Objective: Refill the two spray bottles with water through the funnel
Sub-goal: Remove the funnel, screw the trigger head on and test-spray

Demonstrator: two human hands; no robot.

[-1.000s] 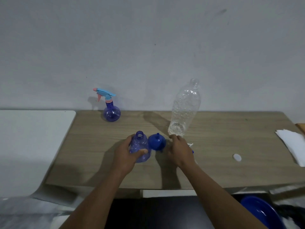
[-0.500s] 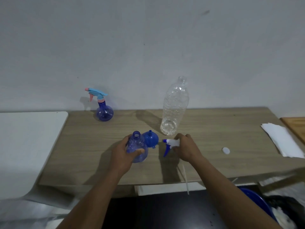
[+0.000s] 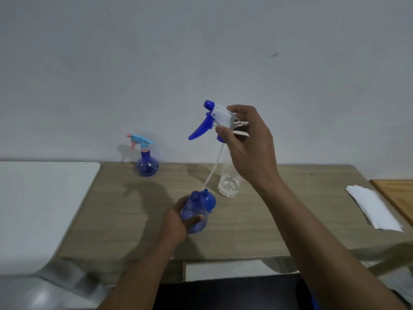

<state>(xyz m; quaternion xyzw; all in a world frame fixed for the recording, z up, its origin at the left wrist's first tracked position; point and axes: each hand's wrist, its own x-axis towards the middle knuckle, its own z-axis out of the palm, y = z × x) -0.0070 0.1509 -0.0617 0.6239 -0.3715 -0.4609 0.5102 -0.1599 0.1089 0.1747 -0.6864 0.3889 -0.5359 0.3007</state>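
My left hand grips an open-necked blue spray bottle standing on the wooden table. A blue funnel lies upside down right behind it, touching it. My right hand holds a white and blue spray head high above the table, its thin dip tube dangling down. Behind that hand stands a clear plastic water bottle, mostly hidden, with a little water at the bottom. A second blue spray bottle with a light-blue and pink head stands capped at the back left.
A white surface adjoins the table on the left. White paper lies at the right edge, beside a wooden board. A grey wall rises just behind the table.
My right hand picked the spray head up from the table and lifted it high, its tube now hanging free. My left hand kept hold of the open bottle.
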